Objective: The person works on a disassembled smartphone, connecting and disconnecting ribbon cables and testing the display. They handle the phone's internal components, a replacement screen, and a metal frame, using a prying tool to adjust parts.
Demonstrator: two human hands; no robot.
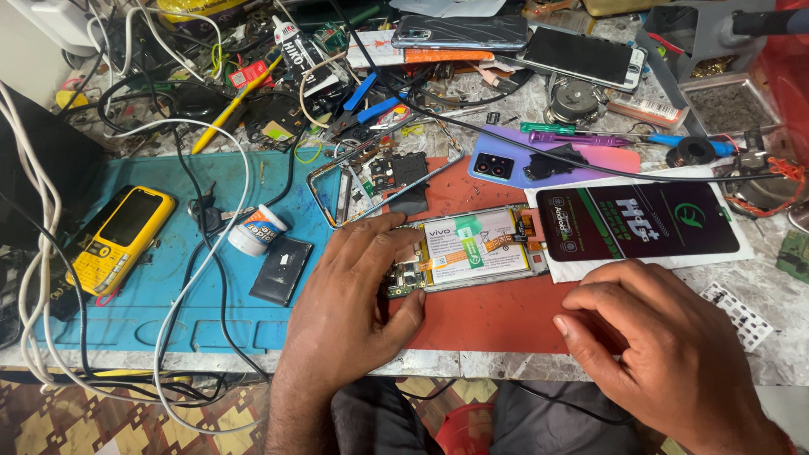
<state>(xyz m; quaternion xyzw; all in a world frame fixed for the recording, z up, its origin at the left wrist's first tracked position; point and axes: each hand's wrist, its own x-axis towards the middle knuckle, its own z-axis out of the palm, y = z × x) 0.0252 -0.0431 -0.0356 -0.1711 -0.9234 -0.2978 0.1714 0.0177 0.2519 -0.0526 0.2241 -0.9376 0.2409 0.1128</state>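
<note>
An opened smartphone (476, 248) lies back-up on a red mat (497, 316), its battery and circuit board exposed. My left hand (350, 286) presses on the phone's left end, fingers over the board and thumb at its near edge. My right hand (653, 333) rests on the table's front edge to the right of the phone, fingers curled loosely and holding nothing. A detached phone frame (383, 177) lies just beyond my left hand. A purple-pink back cover (506, 164) sits behind the phone.
A blue mat (168, 278) at left carries a yellow keypad phone (118, 240), a small white jar (255, 229) and a black chip-like part (282, 270). A dark screen-protector pack (645, 221) lies at right. Cables, screwdrivers, tweezers and more phones (581, 55) crowd the back.
</note>
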